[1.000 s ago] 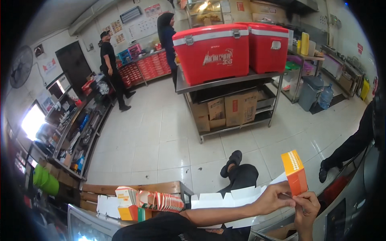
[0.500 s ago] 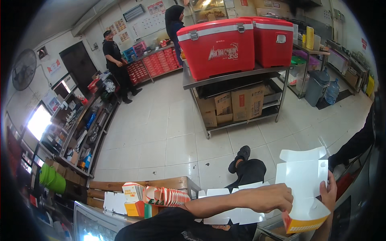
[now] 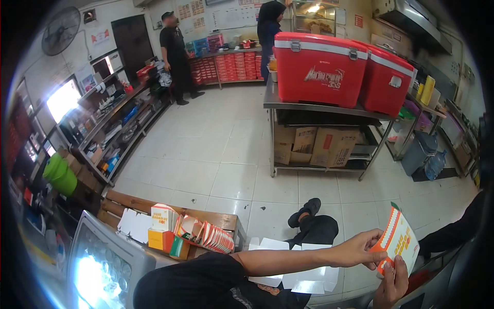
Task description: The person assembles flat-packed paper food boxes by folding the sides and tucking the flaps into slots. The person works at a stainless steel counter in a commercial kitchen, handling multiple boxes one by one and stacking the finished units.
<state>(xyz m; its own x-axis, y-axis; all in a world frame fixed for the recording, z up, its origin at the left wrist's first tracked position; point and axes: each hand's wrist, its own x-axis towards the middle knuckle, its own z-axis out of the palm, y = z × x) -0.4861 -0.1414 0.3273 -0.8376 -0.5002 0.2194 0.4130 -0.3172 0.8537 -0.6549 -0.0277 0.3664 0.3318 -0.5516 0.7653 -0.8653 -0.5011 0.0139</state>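
A small paperboard food box [image 3: 400,246], white with orange, yellow and green print, is held up at the right. My left hand [image 3: 364,251] reaches across and pinches its left edge between thumb and fingers. Lower down, my right hand [image 3: 393,283] grips the bottom of the same box, thumb on the printed face. Flat white carton blanks [image 3: 311,268] lie over my lap, below my left forearm. On the wooden bench at the left stands a row of folded printed cartons [image 3: 213,236], beside a yellow and white upright stack [image 3: 162,226].
Two red cooler boxes [image 3: 321,72] sit on a steel table [image 3: 319,105] with brown cardboard boxes [image 3: 329,147] beneath. A person in black [image 3: 177,56] and another in a dark head covering [image 3: 267,31] stand at the back. Shelving [image 3: 118,136] lines the left.
The box, earlier spread with its white inside showing, now shows its printed face and looks flatter. Both hands have closed in on its lower left part. My view has shifted.
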